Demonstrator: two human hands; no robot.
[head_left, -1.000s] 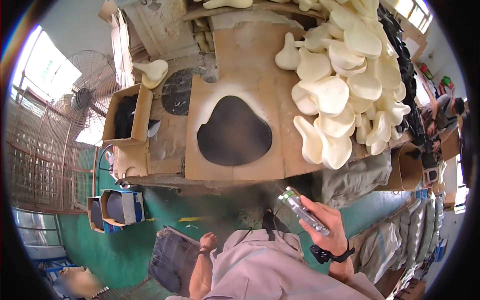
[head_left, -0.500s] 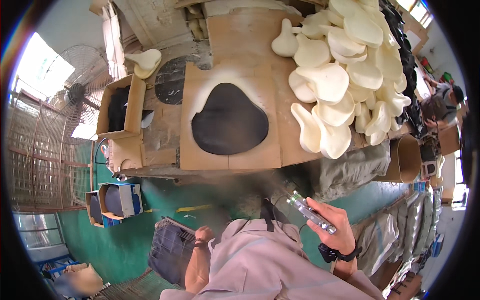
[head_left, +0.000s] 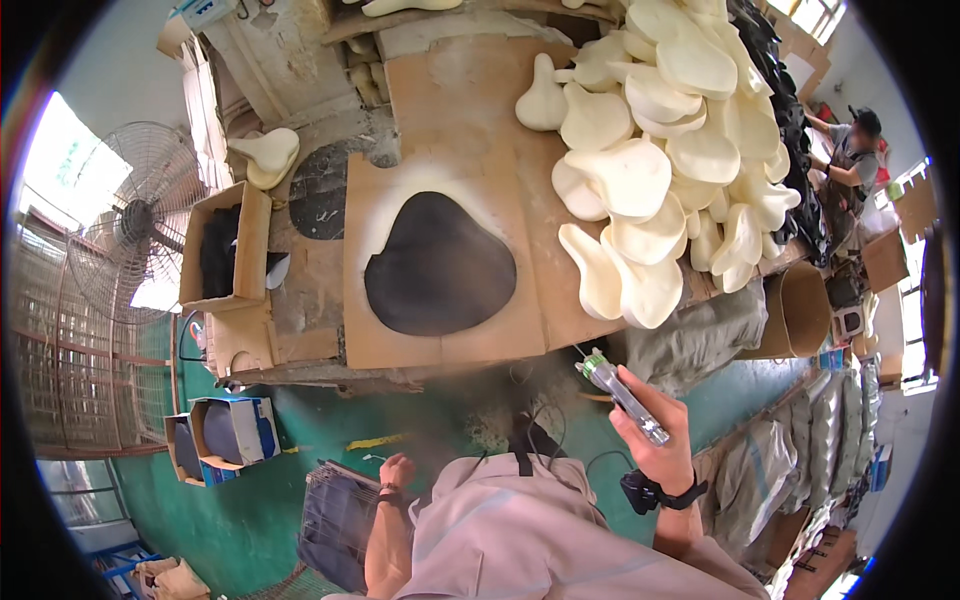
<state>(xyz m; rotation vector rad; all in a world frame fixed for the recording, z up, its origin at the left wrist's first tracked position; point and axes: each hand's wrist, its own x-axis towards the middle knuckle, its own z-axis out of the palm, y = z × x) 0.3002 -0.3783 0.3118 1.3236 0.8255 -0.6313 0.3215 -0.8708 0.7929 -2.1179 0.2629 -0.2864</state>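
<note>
Right now your right hand [head_left: 655, 440] is clamped around a slim silver spray gun with a green nozzle [head_left: 620, 393], its tip aimed at the near edge of the surface [head_left: 300, 305], where a brown cardboard sheet with a black saddle-shaped patch [head_left: 440, 265] lies. Your left hand [head_left: 397, 470] hangs low by a dark wire basket [head_left: 335, 520], fingers curled on nothing. Spraying looks paused, to my eye. Next you'd need one of the cream foam saddle pads [head_left: 655, 160] heaped at the surface's right edge.
</note>
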